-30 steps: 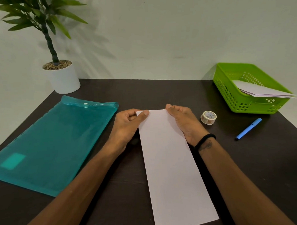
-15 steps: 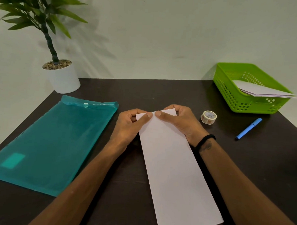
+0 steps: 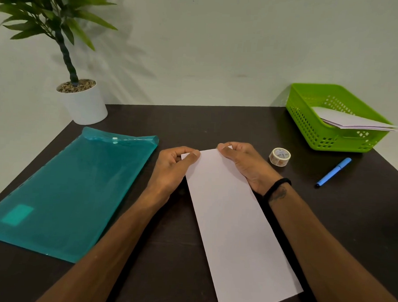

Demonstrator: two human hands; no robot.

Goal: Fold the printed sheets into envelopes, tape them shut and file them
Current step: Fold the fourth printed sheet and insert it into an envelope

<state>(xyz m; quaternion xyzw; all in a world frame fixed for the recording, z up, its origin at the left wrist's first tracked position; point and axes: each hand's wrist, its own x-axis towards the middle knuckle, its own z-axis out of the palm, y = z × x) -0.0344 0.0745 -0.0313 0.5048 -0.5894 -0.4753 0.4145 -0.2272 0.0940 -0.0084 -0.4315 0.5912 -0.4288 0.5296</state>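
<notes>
- White paper, a long narrow folded sheet (image 3: pixel 233 221), lies on the dark table (image 3: pixel 217 124) between the forearms; its near corner runs close to the bottom edge of the view, and any print on it cannot be seen.
- Left hand (image 3: pixel 169 170) pinches the sheet's far left corner, thumb on top, fingers curled beneath and mostly hidden.
- Right hand (image 3: pixel 245 164) pinches the far right corner the same way; a black band (image 3: pixel 276 187) circles its wrist.
- Translucent teal plastic folder (image 3: pixel 71 191) with a snap button lies flat to the left; its contents are hard to make out.
- Patterned tape roll (image 3: pixel 279 156) and a blue pen (image 3: pixel 332 172) sit right of the hands.
- Green perforated plastic basket (image 3: pixel 309 119) holds folded white papers (image 3: pixel 354 122) that jut over its right rim.
- Potted plant (image 3: pixel 81 100) in a smooth white pot, leaves cut off at the top left.
</notes>
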